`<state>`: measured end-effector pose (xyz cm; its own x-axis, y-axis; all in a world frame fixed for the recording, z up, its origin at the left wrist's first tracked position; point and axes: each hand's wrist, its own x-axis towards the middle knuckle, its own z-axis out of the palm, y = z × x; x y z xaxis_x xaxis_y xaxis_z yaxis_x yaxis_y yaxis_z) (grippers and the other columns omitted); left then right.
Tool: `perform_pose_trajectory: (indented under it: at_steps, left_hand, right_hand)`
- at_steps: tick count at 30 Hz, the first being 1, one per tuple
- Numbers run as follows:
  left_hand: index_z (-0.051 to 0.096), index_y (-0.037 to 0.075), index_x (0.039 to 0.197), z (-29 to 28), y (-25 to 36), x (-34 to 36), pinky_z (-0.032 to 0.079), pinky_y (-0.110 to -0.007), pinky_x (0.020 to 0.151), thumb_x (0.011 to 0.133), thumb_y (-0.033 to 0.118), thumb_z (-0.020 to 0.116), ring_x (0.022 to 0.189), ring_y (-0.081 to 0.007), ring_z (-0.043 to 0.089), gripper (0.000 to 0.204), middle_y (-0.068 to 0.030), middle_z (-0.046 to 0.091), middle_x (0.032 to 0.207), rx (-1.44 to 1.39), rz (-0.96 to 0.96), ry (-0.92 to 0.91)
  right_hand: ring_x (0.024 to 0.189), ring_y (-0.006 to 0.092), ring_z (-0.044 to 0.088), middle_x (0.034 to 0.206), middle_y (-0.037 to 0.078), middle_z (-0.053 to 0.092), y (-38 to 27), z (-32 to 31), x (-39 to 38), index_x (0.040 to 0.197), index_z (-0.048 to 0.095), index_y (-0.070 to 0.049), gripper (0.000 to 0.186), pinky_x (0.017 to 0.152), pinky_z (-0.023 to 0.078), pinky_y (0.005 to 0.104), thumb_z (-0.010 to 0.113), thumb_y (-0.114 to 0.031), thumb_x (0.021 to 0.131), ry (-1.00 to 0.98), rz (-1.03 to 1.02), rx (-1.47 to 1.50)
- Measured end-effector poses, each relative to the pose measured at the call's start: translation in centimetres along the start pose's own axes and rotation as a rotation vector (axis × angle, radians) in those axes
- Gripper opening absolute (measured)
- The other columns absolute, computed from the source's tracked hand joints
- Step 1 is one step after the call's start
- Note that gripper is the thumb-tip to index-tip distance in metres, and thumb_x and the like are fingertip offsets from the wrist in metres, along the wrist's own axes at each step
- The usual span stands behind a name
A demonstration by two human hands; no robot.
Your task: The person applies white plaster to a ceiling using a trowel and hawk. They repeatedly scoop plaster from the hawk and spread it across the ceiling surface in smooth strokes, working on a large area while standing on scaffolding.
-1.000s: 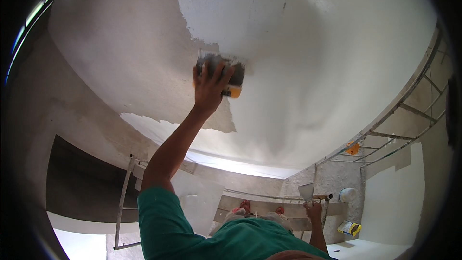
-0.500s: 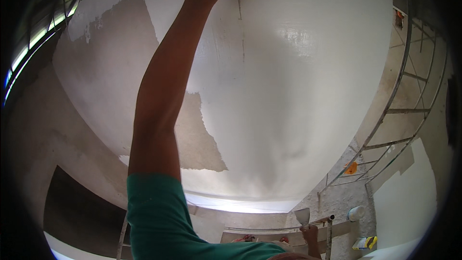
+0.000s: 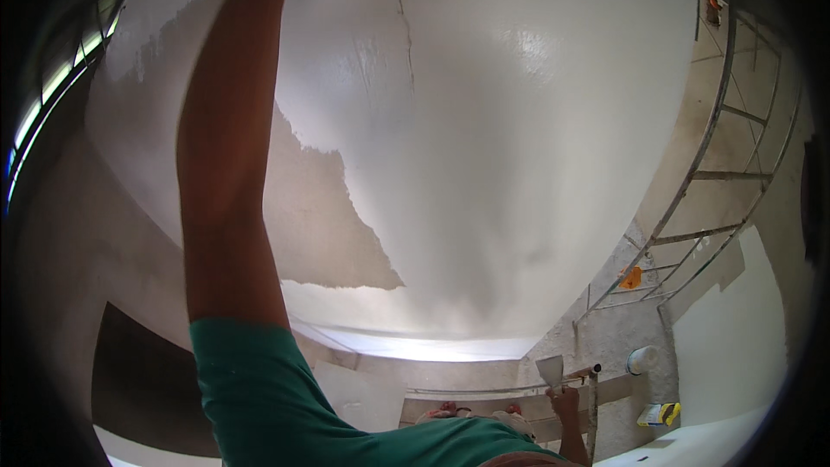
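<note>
My left arm (image 3: 226, 147), in a green sleeve (image 3: 259, 380), reaches up along the wall, and its hand is cut off by the top edge. Before it, the wall carries a wide coat of smooth white filler (image 3: 519, 164), damp and shiny in places. A thin rough ridge (image 3: 405, 22) runs down this coat near the top. Beside my arm lies a bare grey-brown patch (image 3: 320, 216) with a ragged edge. Low on the right, my right hand (image 3: 565, 401) is closed round a putty knife (image 3: 550, 370), its broad blade pointing up and apart from the wall.
Metal scaffold frames (image 3: 722, 175) stand on the right. A rail (image 3: 594, 406) is beside my right hand, and planks (image 3: 618, 387) lie below, near my feet (image 3: 450, 409). On the floor are a white bucket (image 3: 641, 360) and a yellow bag (image 3: 660, 415). A dark opening (image 3: 143, 380) is lower left.
My left arm has shifted left and up; its hand, earlier visible at the top with a tool showing orange, has left the view. The right hand still holds the putty knife.
</note>
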<state>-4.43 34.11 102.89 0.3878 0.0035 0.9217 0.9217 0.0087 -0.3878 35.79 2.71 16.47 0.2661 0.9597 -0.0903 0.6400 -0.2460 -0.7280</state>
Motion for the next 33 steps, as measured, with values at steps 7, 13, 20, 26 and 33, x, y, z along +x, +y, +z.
perform_pose_trajectory:
  at_steps: [7, 13, 20, 26, 33]
  left_hand:
    - [0.053, 0.019, 0.131, -1.9, 2.7, 0.5, 0.043, -0.048, 0.096, 0.081, 0.003, 0.051, 0.114, -0.0342, 0.054, 0.052, -0.0117, 0.061, 0.121, -0.095, -0.171, -0.438]
    - [0.048, 0.029, 0.133, 4.2, 7.1, -18.7, 0.041, -0.054, 0.089, 0.071, 0.013, 0.067, 0.116, -0.0275, 0.049, 0.068, -0.0005, 0.054, 0.128, 0.122, 0.107, -0.279]
    - [0.050, 0.028, 0.132, -1.4, 13.0, -41.3, 0.025, -0.064, 0.103, 0.071, 0.004, 0.069, 0.124, -0.0411, 0.040, 0.069, -0.0039, 0.044, 0.139, -0.200, -0.012, -0.552]
    - [0.047, 0.030, 0.136, -3.9, 9.5, -30.3, 0.024, -0.063, 0.105, 0.077, 0.007, 0.064, 0.126, -0.0337, 0.042, 0.065, -0.0013, 0.048, 0.137, -0.069, 0.030, -0.601]
    - [0.054, 0.020, 0.129, 0.6, 5.1, -3.0, 0.034, -0.058, 0.100, 0.081, 0.003, 0.053, 0.118, -0.0346, 0.050, 0.051, -0.0082, 0.055, 0.130, -0.015, 0.071, 0.072]
  right_hand:
    - [0.066, 0.0378, 0.063, 0.068, 0.023, 0.063, -2.2, -2.4, -0.2, 0.073, 0.067, 0.003, 0.031, 0.067, 0.048, 0.0460, 0.078, -0.025, 0.067, -0.110, 0.205, 0.078]
    - [0.062, 0.0379, 0.062, 0.063, 0.022, 0.061, 0.3, -3.2, 0.0, 0.068, 0.065, 0.003, 0.031, 0.063, 0.046, 0.0461, 0.078, -0.025, 0.067, -0.076, 0.118, -0.079]
    - [0.070, 0.0353, 0.063, 0.069, 0.021, 0.062, -5.3, -7.8, -0.5, 0.072, 0.064, 0.006, 0.035, 0.064, 0.047, 0.0457, 0.077, -0.026, 0.072, -0.113, 0.102, -0.169]
    - [0.065, 0.0374, 0.063, 0.066, 0.023, 0.062, 2.9, -4.6, -0.6, 0.068, 0.066, 0.003, 0.037, 0.061, 0.046, 0.0470, 0.080, -0.031, 0.066, -0.068, 0.298, -0.033]
    - [0.043, 0.0138, 0.053, 0.053, 0.006, 0.058, 1.5, -2.5, 0.0, 0.063, 0.062, -0.001, 0.025, 0.042, 0.040, 0.0334, 0.077, -0.019, 0.072, -0.062, 0.121, 0.130]
